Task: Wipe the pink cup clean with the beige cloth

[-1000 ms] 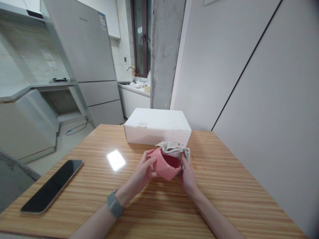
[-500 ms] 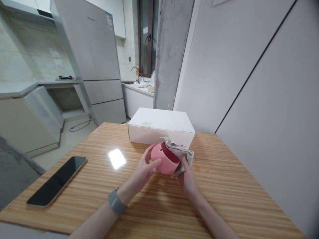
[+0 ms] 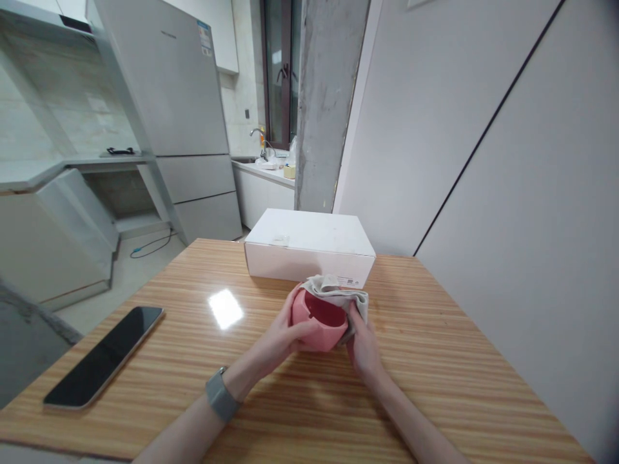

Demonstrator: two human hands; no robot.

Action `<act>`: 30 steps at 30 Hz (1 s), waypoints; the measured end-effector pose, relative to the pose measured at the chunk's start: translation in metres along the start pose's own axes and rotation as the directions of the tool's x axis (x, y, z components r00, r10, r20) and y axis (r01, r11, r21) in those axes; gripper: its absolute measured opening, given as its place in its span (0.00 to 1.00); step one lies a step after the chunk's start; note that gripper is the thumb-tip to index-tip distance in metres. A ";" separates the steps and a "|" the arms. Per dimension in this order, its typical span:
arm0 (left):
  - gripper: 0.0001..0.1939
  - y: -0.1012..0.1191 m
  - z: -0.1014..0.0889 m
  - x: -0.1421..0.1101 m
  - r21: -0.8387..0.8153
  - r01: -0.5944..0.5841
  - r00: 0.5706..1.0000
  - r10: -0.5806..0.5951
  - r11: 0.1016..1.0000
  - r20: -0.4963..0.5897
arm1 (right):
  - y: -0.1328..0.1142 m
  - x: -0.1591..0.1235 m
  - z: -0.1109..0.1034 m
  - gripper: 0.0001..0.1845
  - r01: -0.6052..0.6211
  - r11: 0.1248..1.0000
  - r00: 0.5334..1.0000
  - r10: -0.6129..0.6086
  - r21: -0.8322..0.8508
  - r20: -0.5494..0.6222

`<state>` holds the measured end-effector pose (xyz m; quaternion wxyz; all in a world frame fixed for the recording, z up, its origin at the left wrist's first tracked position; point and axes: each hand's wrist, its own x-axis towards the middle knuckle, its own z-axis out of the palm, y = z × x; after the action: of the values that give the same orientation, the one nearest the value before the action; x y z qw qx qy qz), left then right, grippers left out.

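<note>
A pink, faceted pot-like container [image 3: 316, 330] is tilted with its hollow opening showing, above the wooden table. My left hand [image 3: 289, 327] grips it from the left, thumb across the near side and fingers behind. My right hand [image 3: 362, 341] is closed on a folded light grey cloth [image 3: 358, 301], which lies against the container's far rim and right side. The thumb of that hand rests on the cloth; its other fingers are mostly hidden underneath. A grey band circles my left wrist.
Behind my hands a white cardboard box [image 3: 309, 248] stands on the wooden table [image 3: 445, 361]. A black smartphone [image 3: 104, 357] lies at the left edge. A grey fridge [image 3: 169, 109] and kitchen counters are further back, with a white wall panel on the right.
The container has turned so that its opening faces more toward me. The cloth has shifted left along the far rim, still in my right hand.
</note>
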<state>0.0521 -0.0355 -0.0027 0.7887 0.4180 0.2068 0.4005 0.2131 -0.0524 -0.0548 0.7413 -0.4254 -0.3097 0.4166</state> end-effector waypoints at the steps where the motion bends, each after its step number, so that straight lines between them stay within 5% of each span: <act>1: 0.39 0.001 0.000 -0.001 -0.037 0.039 0.999 -0.038 0.999 0.027 | 0.000 0.000 0.000 0.24 -0.008 1.000 1.000 0.008 -0.003 -0.005; 9: 0.32 0.001 -0.009 0.004 -0.064 0.067 0.996 -0.063 0.996 0.065 | -0.008 -0.001 0.007 0.24 -0.006 0.997 0.993 -0.002 0.074 0.114; 13: 0.35 0.000 -0.002 0.005 -0.027 -0.017 0.997 0.015 0.999 -0.072 | -0.010 -0.007 0.012 0.24 0.030 0.999 0.990 -0.035 0.036 0.136; 17: 0.44 -0.002 0.008 0.004 0.101 -0.180 0.942 0.201 0.978 -0.269 | -0.017 -0.020 0.020 0.26 0.078 0.997 0.978 -0.072 -0.024 0.198; 20: 0.47 -0.005 0.006 0.003 0.049 -0.182 0.950 0.188 0.982 -0.250 | -0.018 -0.026 0.022 0.26 0.126 0.990 0.965 -0.107 -0.066 0.241; 24: 0.39 -0.006 0.000 0.003 -0.059 -0.111 0.990 0.105 0.992 -0.091 | -0.009 -0.020 0.016 0.25 0.055 0.998 0.990 -0.052 -0.020 0.131; 30: 0.48 -0.008 -0.003 0.005 0.200 -0.170 0.969 0.200 0.965 -0.143 | -0.013 -0.008 0.012 0.24 -0.085 0.979 0.996 0.088 0.188 -0.007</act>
<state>0.0568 -0.0323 -0.0112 0.6857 0.4737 0.2667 0.4840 0.2042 -0.0589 -0.0386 0.7614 -0.3701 -0.2448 0.4726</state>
